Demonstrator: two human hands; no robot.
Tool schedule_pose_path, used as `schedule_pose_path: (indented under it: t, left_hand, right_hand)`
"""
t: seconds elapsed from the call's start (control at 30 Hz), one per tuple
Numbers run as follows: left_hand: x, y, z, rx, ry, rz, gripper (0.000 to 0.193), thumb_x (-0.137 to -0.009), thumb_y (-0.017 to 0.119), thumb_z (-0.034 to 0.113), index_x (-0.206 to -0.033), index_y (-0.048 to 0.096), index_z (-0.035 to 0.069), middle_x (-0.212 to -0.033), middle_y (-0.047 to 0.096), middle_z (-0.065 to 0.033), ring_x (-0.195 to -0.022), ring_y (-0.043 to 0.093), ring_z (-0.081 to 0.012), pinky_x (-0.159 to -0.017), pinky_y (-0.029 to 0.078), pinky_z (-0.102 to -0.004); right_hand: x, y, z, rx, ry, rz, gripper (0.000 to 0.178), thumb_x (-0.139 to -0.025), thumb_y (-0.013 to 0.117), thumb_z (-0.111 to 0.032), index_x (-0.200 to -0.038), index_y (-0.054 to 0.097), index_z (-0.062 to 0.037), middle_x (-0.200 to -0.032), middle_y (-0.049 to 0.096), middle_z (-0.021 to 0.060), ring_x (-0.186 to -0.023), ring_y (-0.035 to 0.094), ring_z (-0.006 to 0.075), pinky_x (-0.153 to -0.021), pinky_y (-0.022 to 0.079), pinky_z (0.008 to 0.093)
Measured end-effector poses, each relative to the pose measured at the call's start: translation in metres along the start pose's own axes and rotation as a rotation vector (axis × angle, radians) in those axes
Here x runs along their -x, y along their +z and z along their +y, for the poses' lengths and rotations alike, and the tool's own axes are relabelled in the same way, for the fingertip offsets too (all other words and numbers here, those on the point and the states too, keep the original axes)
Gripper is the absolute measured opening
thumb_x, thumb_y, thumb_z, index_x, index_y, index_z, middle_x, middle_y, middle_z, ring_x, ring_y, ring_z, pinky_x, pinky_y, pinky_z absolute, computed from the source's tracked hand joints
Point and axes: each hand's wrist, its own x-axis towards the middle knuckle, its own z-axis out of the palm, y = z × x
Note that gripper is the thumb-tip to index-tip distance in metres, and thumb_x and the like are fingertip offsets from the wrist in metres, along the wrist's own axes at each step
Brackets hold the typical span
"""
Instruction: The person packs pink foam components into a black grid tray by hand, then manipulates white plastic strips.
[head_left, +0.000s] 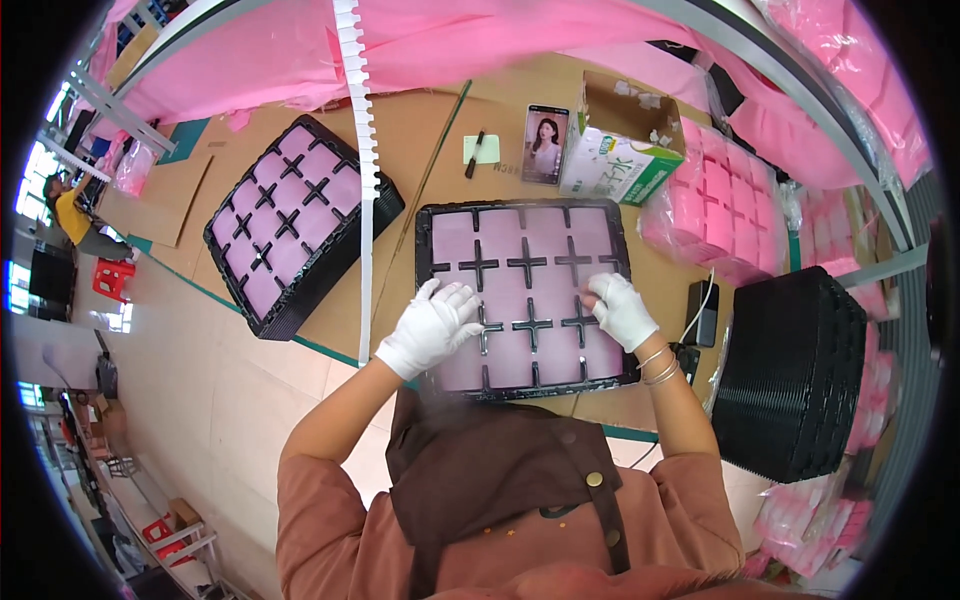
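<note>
Before me lies a black plastic tray [428, 228] with pink foam sheets [505, 300] set between its raised black crosses. My left hand [432, 325], in a white glove, rests over the tray's left side with its fingers apart and nothing in them. At the right side, my white-gloved right hand [620, 310] touches the pink sheets near the rim. Its fingers are slightly bent and its bare fingertips show; I see nothing held in them.
A similar stack of black trays [295, 225] sits at the left behind a white notched strip [362, 150]. Beyond my tray are a pen [475, 155], a phone [545, 145] and an open carton [625, 150]. Bagged pink sheets [725, 200] and stacked black trays [790, 375] stand right.
</note>
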Motion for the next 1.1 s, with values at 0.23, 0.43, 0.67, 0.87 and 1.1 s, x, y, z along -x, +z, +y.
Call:
schedule_pose_path:
  t: [0.23,0.43,0.67,0.87,1.1]
  left_hand:
    - [0.003,-0.014,0.017,-0.145,-0.255,-0.212,0.047,-0.073,0.068,0.050,-0.088,0.063,0.006,-0.095,0.059,-0.0097,-0.104,0.054,-0.0276,-0.100,0.035,-0.0490]
    - [0.035,-0.022,0.029,-0.174,-0.297,-0.166,0.062,-0.070,0.073,0.044,-0.116,0.056,0.007,-0.125,0.052,-0.0100,-0.124,0.043,-0.0344,-0.100,0.032,-0.0592]
    - [0.071,0.002,0.030,0.328,-0.838,0.152,0.079,-0.071,0.077,0.033,-0.134,0.041,0.000,-0.119,0.049,-0.0245,-0.108,0.053,-0.0362,-0.088,0.047,-0.0359]
    - [0.077,0.044,0.046,0.405,-0.893,0.436,0.040,-0.078,0.070,0.018,-0.113,0.059,0.002,-0.088,0.054,-0.0146,-0.076,0.056,-0.0261,-0.069,0.047,-0.0354]
    - [0.119,0.028,0.068,1.089,-0.805,0.784,0.049,-0.081,0.065,0.003,-0.124,0.043,-0.001,-0.119,0.052,-0.0129,-0.111,0.052,-0.0213,-0.096,0.041,-0.0316]
  right_hand:
    - [0.021,-0.021,-0.004,0.396,-0.092,-0.255,0.049,-0.066,0.077,-0.035,-0.100,0.061,-0.0044,-0.100,0.058,0.0126,-0.098,0.054,0.0316,-0.092,0.040,0.0429]
    - [0.045,-0.028,0.003,0.456,-0.178,-0.347,0.073,-0.062,0.079,-0.035,-0.122,0.052,-0.0040,-0.119,0.050,0.0143,-0.119,0.045,0.0335,-0.109,0.028,0.0456]
    - [0.085,-0.009,0.066,0.178,0.127,0.149,0.079,-0.075,0.074,-0.044,-0.129,0.044,0.0052,-0.126,0.051,0.0235,-0.119,0.047,0.0395,-0.101,0.038,0.0418]
    - [0.081,0.026,0.080,-0.558,0.747,0.318,0.044,-0.092,0.060,-0.036,-0.098,0.062,0.0075,-0.082,0.065,0.0138,-0.078,0.061,0.0222,-0.076,0.046,0.0316]
    - [0.103,0.003,-0.001,-0.857,0.552,0.606,0.045,-0.094,0.051,-0.045,-0.092,0.063,-0.0018,-0.073,0.048,-0.0065,-0.064,0.039,0.0059,-0.057,0.029,0.0232]
